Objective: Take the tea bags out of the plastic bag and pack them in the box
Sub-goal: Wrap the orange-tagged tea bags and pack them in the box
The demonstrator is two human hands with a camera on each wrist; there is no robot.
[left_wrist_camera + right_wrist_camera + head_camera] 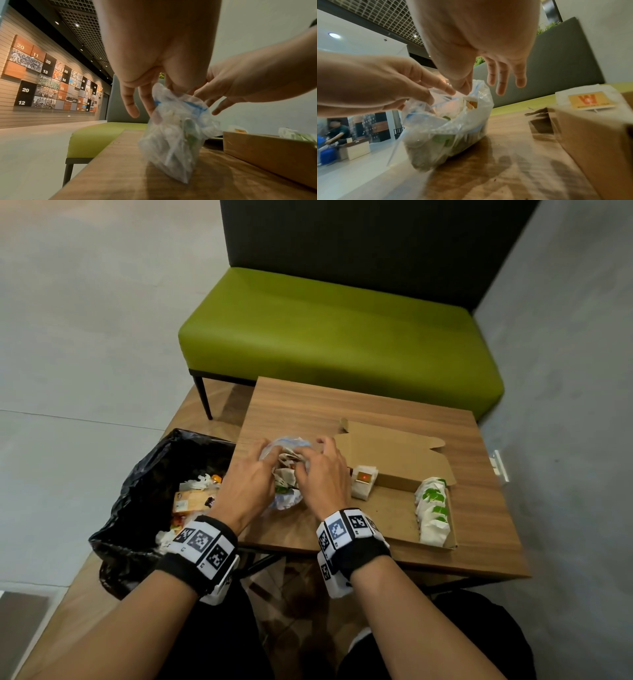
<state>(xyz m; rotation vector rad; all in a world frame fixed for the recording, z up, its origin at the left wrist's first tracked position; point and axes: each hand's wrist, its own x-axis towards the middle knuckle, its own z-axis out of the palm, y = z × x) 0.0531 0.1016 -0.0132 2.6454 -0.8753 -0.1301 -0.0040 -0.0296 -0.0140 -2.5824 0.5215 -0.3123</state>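
A clear plastic bag (285,498) of tea bags stands on the wooden table (359,405), its mouth up. My left hand (270,457) pinches the bag's near rim; in the left wrist view the left hand (154,97) holds the bag (175,135) from above. My right hand (305,460) has its thumb and a finger on the bag's (447,121) other rim, with the remaining fingers (501,86) spread above it. To the right lies the open cardboard box (394,515). It holds a row of green-tagged tea bags (433,508) and an orange-tagged tea bag (363,481).
A bin lined with a black bag (154,501), holding rubbish, stands at the table's left edge. A green bench (342,337) stands behind the table, and a grey wall (565,371) is close on the right. The box's lid flap (394,453) lies open behind it.
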